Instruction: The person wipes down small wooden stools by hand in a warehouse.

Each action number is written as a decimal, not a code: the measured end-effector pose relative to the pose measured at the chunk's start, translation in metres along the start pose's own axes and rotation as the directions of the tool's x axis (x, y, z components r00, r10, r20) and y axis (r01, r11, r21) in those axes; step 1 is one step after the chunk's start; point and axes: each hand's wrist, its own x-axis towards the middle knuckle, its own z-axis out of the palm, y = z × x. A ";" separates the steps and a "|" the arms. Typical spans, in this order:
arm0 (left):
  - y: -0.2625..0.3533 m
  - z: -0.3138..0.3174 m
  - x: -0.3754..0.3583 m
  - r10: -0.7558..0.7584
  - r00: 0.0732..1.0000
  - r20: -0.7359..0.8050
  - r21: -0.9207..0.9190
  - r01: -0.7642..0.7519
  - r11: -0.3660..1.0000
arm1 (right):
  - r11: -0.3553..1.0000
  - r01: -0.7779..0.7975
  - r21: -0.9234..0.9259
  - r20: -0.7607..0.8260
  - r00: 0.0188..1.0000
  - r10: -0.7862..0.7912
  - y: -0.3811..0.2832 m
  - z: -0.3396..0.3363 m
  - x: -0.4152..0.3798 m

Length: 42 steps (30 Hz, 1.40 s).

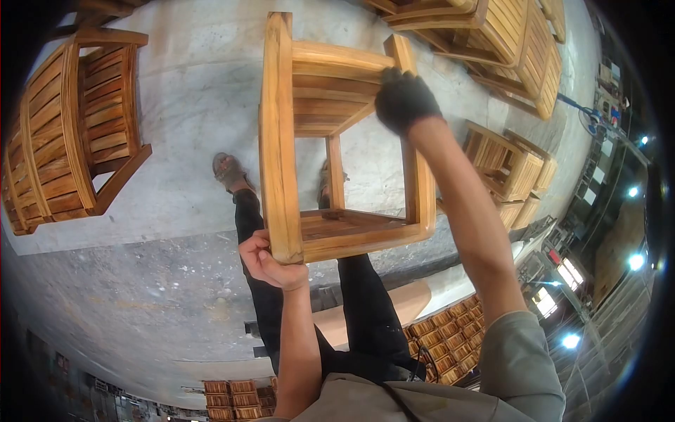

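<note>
A small varnished wooden stool point(280, 141) with square legs and slatted panels is held up, tilted, in front of my body. My bare left hand point(273, 261) grips its lower left corner, fingers curled around the wood. On my right hand point(406, 102) is a black glove. That hand is closed over the stool's upper right leg, slightly blurred. Whether anything thin lies between the glove and the wood is hidden. Through the open frame, the floor and one of my feet show.
A slatted wooden piece point(70, 133) stands on the pale floor sheet point(190, 84) at left. More slatted furniture point(506, 42) is at upper right, with smaller stools point(506, 165) below it. Stacked slatted wooden pieces point(450, 337) lie behind me. My sandalled foot point(230, 172) is near the stool.
</note>
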 end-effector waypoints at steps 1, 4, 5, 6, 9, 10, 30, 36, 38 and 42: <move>-0.001 -0.001 -0.001 0.011 1.000 -0.006 0.009 -0.011 1.000 | 0.977 0.204 -0.056 0.086 0.976 -0.198 -0.018 -0.022 -0.021; -0.001 -0.005 -0.003 -0.004 1.000 0.009 -0.009 0.004 1.000 | 0.523 0.675 0.521 -0.405 0.735 -0.545 -0.082 -0.015 -0.103; -0.002 -0.006 -0.001 -0.019 0.999 0.042 -0.042 0.021 0.999 | 0.402 0.659 0.636 -0.370 0.717 -0.590 -0.106 -0.010 -0.132; -0.005 -0.007 0.001 0.025 0.999 0.048 0.001 -0.025 1.000 | 0.490 0.186 0.852 0.126 0.834 -0.536 -0.123 -0.051 -0.151; -0.015 -0.012 0.006 -0.043 0.989 0.139 -0.002 0.043 0.999 | 0.651 0.355 0.671 -0.104 0.914 -0.392 -0.136 -0.054 -0.167; -0.005 -0.005 0.014 0.033 0.985 0.172 -0.005 -0.033 0.999 | 0.669 0.301 0.679 -0.060 0.932 -0.358 -0.137 -0.052 -0.164; -0.309 -0.121 0.001 -0.987 0.130 0.094 -0.272 0.957 0.101 | 0.680 0.066 0.731 0.028 0.992 -0.127 -0.178 -0.097 -0.100; -0.335 -0.145 -0.017 -0.942 0.155 0.299 -0.539 0.842 -0.032 | 0.570 0.051 0.820 -0.019 0.998 -0.062 -0.171 -0.057 -0.072; -0.308 -0.141 -0.012 -0.945 0.201 0.259 -0.541 0.841 0.031 | 0.444 -0.051 0.895 0.058 0.998 -0.004 -0.149 -0.070 -0.091; -0.263 -0.155 -0.003 -0.878 0.424 0.223 -0.618 0.758 0.209 | 0.163 -0.234 0.959 0.221 0.971 0.095 -0.095 -0.101 -0.149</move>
